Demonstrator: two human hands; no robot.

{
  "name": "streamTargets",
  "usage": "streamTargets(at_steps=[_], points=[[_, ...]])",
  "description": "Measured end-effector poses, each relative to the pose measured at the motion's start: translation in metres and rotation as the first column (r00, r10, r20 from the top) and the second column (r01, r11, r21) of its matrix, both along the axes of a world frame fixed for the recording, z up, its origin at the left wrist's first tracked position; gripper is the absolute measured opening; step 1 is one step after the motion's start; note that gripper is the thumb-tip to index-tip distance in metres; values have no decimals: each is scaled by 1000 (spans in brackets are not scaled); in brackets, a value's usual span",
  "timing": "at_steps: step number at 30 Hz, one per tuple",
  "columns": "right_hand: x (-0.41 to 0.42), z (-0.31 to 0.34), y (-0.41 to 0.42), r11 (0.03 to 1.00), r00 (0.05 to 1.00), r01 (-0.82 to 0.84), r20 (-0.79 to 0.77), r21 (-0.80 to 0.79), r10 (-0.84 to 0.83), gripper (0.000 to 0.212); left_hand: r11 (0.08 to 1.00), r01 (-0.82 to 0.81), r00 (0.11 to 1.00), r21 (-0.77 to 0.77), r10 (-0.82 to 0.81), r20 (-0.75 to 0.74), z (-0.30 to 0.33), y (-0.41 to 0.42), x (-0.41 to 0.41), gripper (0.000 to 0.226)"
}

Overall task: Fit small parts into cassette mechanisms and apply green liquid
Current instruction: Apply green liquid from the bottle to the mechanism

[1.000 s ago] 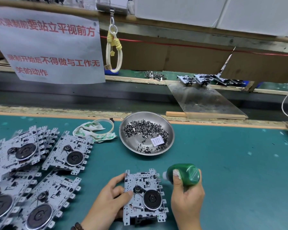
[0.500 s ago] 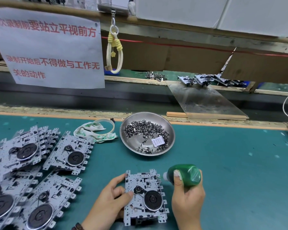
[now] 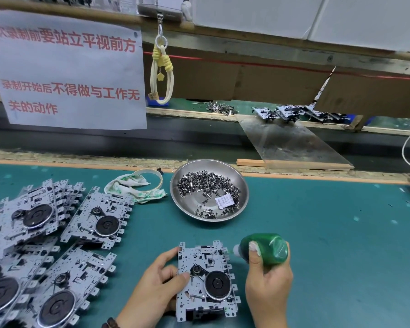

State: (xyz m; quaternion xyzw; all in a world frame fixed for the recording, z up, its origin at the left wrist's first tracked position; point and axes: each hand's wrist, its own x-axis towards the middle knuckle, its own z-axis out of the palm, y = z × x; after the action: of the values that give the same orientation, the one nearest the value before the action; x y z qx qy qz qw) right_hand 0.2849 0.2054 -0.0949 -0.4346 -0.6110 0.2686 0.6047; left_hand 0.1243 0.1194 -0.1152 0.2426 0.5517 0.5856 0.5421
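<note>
Near edge of the teal mat [image 3: 317, 233]: cassette mechanism [image 3: 205, 280] lying flat between both hands; left hand [image 3: 159, 280] gripping its left side, thumb pressed on the plate; right hand [image 3: 268, 278] wrapped round the green bottle [image 3: 268, 248], nozzle at the mechanism's top right corner; behind, steel bowl [image 3: 182, 185] of small parts [image 3: 206, 188]; to the left, more mechanisms [image 3: 97, 216] stacked.

Green bench [image 3: 329, 245]: mechanisms [image 3: 100, 218], bowl [image 3: 243, 185], rag [image 3: 133, 188]

A green worktop [image 3: 329, 233] runs to a wooden edge strip [image 3: 81, 165]. Beyond lies a dark channel, possibly a conveyor belt [image 3: 104, 140]. Brown cardboard panels [image 3: 270, 84] back it, under white boards [image 3: 294, 15].
</note>
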Motion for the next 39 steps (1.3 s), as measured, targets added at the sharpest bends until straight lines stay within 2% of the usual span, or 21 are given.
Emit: streamTargets(at_steps=[4, 9, 11, 16, 19, 21, 22, 25, 30, 39], points=[[0, 1, -1, 999, 1000, 6, -14, -47, -6, 35, 1000, 0, 1000, 0, 0, 4, 1, -1, 0, 44], [3, 2, -1, 987, 978, -28, -207, -159, -5, 9, 1000, -6, 1000, 8, 6, 25, 3, -1, 2, 44], [2, 7, -3, 980, 955, -82, -297, -183, 25, 22, 1000, -1, 1000, 18, 1, 9, 5, -1, 2, 45], [0, 9, -8, 912, 873, -218, -487, -348, 23, 36, 998, -51, 998, 19, 51, 37, 12, 4, 6, 46], [-3, 9, -13, 866, 822, -322, -567, -383, 54, 49, 999, -34, 998, 36, 35, -45, 16, 7, 10, 49], [-8, 9, -18, 855, 843, -331, -533, -400, 77, 64, 999, -17, 996, 40, 20, -91, 18, 8, 12, 51], [-10, 8, -20, 855, 854, -325, -513, -404, 82, 63, 999, -11, 994, 38, 15, -107, 18, 8, 12, 51], [-16, 7, -22, 869, 872, -319, -477, -379, 112, 34, 1000, -3, 990, 24, 7, -138, 18, 7, 12, 53], [-20, 8, -23, 895, 909, -249, -408, -370, 84, 7, 1000, -9, 990, 16, 11, -138, 16, 8, 11, 50], [-18, 1, -21, 875, 915, -236, -400, -422, 54, 4, 999, -7, 996, 32, 9, -87, 12, 9, 11, 45]])
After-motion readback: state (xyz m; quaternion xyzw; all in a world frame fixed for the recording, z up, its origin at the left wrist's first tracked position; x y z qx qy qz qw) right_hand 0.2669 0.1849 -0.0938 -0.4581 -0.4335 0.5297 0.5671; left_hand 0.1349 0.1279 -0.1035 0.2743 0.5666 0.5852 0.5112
